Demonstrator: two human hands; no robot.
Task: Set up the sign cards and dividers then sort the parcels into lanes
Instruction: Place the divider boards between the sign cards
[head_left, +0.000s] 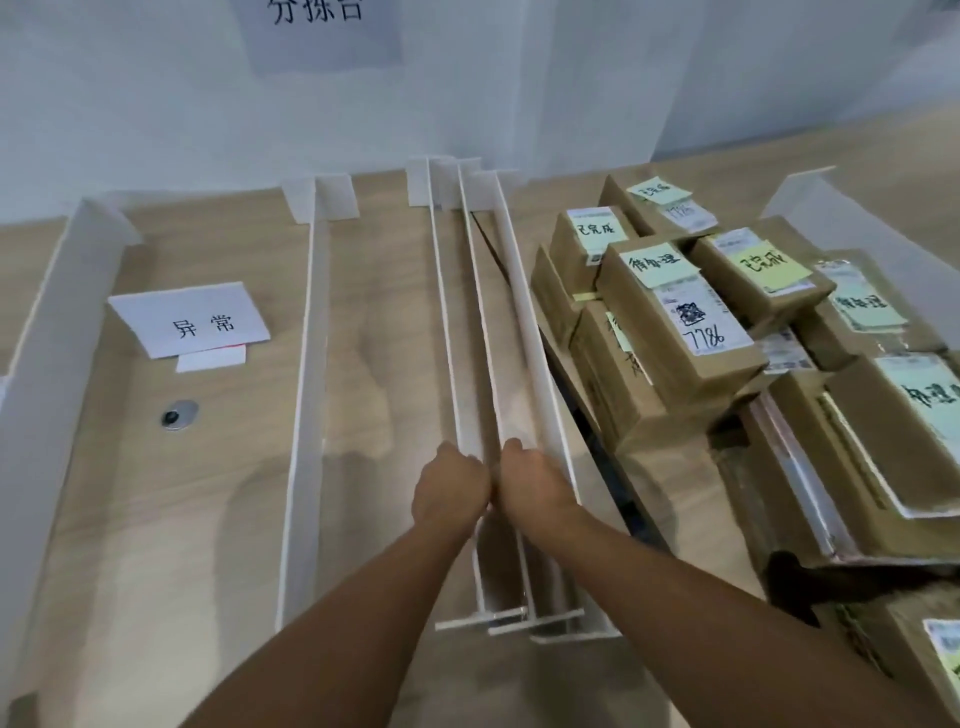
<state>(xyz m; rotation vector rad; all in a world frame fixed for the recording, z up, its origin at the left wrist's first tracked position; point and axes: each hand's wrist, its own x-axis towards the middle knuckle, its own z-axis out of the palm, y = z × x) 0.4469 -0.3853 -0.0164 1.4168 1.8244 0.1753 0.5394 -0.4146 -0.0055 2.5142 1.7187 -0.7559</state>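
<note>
The left hand (451, 488) and right hand (530, 480) grip bunched white dividers (521, 296) on the surface (374, 338). A sign card (189, 319) stands at the left, and parcels (675, 322) are stacked at the right.

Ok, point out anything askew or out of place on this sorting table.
Three white dividers stand bunched together mid-table, gripped by the left hand and right hand, not spaced into lanes. The parcels sit in an untidy heap at right.

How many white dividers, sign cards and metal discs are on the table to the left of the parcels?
white dividers: 5
sign cards: 1
metal discs: 1
Total: 7
</note>
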